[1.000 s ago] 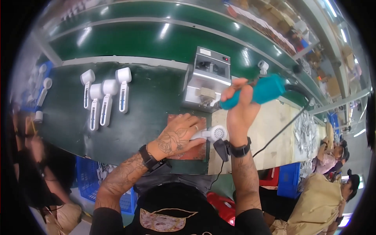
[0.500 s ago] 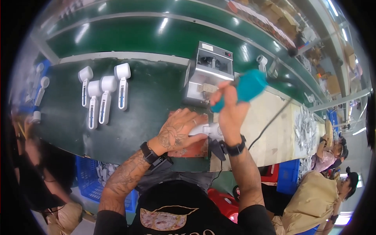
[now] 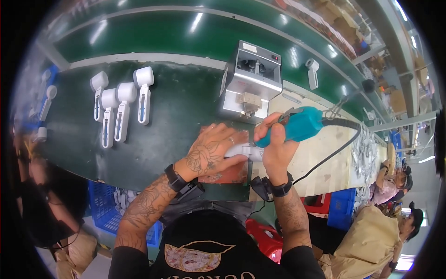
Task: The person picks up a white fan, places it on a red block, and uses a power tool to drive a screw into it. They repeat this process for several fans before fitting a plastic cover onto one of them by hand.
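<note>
- left hand (image 3: 210,151) lies palm-down, fingers spread, pressing a white handheld part (image 3: 241,150) onto a reddish-brown pad (image 3: 222,173); not wrapped around it, just clamping it flat from above
- white handheld part sits directly in front of the grey box machine (image 3: 251,80), on the side nearer the person; only its right end shows past the left fingers
- right hand (image 3: 274,148) is closed tight around a teal electric screwdriver (image 3: 297,125); tool tilted, nose pointing down-left toward the white part; exact tip contact is hidden by the hands, cannot tell
- black cable (image 3: 341,139) leaves the rear of the screwdriver and loops down right of the grey box machine, over the pale section of the surface (image 3: 320,162)
- grey box machine stands upright on the surface, at the seam between the dark green mat (image 3: 172,116) and the pale section
- four white handheld units (image 3: 121,107) lie in a loose row left of the grey box machine, well apart from both hands; heads pointing away from the person
- one more white unit (image 3: 312,72) lies right of and beyond the grey box machine, on the green belt
- blue crate (image 3: 100,204) below the surface edge, down-left of the machine
- other people seated far right of the machine; their hands are too small to read
</note>
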`<state>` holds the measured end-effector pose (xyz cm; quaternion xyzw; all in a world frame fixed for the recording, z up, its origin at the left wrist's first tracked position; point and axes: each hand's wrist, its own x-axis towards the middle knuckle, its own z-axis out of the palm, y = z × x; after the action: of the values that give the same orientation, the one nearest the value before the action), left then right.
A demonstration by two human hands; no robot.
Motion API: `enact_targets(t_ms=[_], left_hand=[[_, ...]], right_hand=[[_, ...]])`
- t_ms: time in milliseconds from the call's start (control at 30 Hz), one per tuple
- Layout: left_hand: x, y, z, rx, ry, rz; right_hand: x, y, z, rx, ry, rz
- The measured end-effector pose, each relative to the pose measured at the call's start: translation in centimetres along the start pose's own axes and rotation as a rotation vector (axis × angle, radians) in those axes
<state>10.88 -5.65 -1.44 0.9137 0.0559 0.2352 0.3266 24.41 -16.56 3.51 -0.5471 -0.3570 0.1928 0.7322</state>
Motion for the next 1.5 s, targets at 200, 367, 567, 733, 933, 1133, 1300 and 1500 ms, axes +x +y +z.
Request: enact_targets(t_ms=[200,367,567,733,933,1133,1300,1500], left_hand=[[0.1,-0.1,0.1,0.02,-0.028,-0.01],[0.2,0.1,-0.2,0.033,-0.041,-0.012],[0.0,0.2,0.1,0.0,0.046,-0.017],[-0.3,0.3,-0.4,0.002,0.041,-0.017],[-0.3,0.5,-0.4,-0.033,-0.028,-0.008],[-0.5,0.2,-0.7,0.018,-0.017,-0.016],[-0.1,0.2,-0.1,-0.005,0.022,0.006],[-0.3,-0.1,0.2,-0.038,0.029,-0.03]], right_hand=[[-0.3,0.2,-0.1,0.025,-0.035,-0.026],[-0.1,0.9,0.0,0.033,-0.004,-0.01],[1.6,-1.2,0.7,-0.042,0.012,0.034],[6.0,-1.0,2.7,-0.064,0.048,-0.168],[6.4,0.7,2.6,-0.08,0.003,-0.191],[4.1,-0.5,2.9,-0.049,0.035,-0.072],[-0.5,-2.9,0.4,-0.007,0.022,-0.06],[-2.1,-2.3,-0.4,-0.012,-0.016,-0.046]])
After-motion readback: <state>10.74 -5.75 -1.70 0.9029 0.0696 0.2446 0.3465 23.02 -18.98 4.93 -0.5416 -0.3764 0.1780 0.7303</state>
